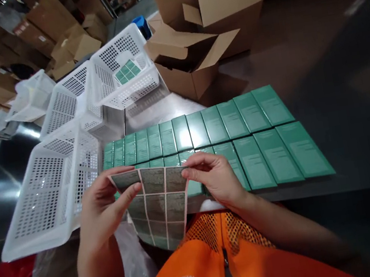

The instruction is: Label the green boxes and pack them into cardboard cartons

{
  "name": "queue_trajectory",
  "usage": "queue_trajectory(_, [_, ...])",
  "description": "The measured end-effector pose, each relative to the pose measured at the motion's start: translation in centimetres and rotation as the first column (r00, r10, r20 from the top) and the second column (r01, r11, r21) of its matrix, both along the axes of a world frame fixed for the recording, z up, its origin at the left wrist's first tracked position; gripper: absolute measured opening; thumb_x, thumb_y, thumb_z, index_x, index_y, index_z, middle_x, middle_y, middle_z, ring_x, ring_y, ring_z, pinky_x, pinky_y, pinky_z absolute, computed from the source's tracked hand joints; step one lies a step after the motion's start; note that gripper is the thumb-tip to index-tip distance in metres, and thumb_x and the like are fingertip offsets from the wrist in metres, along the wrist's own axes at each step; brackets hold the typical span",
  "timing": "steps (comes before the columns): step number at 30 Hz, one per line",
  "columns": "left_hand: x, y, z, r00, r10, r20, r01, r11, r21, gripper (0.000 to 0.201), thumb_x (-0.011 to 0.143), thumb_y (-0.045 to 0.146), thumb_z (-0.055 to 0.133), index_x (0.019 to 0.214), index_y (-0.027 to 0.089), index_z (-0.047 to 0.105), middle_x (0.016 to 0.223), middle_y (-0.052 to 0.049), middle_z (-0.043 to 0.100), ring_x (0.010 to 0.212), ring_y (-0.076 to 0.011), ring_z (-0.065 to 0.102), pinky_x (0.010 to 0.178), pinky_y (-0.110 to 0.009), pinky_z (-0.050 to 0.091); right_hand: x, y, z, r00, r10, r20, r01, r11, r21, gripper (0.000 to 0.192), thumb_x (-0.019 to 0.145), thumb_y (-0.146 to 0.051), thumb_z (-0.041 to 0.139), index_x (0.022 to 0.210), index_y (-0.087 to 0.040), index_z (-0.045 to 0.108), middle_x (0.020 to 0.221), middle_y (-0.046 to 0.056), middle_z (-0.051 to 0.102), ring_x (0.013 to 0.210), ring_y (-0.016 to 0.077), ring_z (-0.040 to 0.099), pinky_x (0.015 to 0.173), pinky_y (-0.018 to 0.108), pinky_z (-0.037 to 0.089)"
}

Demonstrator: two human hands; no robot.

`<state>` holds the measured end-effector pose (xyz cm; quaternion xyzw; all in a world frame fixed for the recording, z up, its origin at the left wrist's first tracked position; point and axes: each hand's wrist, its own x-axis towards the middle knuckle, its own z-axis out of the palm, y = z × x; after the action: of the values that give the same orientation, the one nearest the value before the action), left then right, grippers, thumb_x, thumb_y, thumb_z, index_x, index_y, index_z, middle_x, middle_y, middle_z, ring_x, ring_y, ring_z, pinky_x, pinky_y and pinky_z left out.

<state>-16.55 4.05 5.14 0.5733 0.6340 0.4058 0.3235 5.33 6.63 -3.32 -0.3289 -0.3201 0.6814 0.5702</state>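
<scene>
Both hands pinch one sheet of labels (158,203) at the near edge of the desk (338,86): the left hand (103,207) grips its left corner, the right hand (217,178) its right. Just beyond lie two rows of green boxes (241,139), white baskets (66,143) to the left.

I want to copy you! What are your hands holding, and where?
A flexible sheet of rectangular printed labels, pinched by its top corners: left hand at one, right hand at the other.
</scene>
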Motion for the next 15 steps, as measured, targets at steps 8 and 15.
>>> queue_trajectory(8, [1.5,-0.5,-0.3,0.995,0.071,0.077,-0.08,0.99,0.12,0.023,0.071,0.015,0.081,0.088,0.029,0.073,0.087,0.003,0.076,0.08,-0.0159,0.071,0.064,-0.024,0.057,0.1,-0.3,0.0,0.983,-0.158,0.09,0.151,0.985,0.086,0.03,0.069,-0.024,0.084,0.098,-0.032,0.077,0.09,-0.002,0.069,0.078,0.0131,0.064,0.065,0.026,0.056])
queue_trajectory(15, [1.7,-0.5,-0.9,0.992,0.058,0.111,-0.078,0.98,0.183,0.023,0.072,0.016,0.08,0.09,0.029,0.072,0.087,0.002,0.076,0.083,-0.0187,0.072,0.068,-0.029,0.059,0.2,-0.6,0.1,0.992,-0.123,0.039,0.119,0.989,0.083,0.051,0.071,-0.02,0.082,0.116,-0.029,0.059,0.079,-0.006,0.068,0.075,0.0122,0.065,0.071,0.025,0.054])
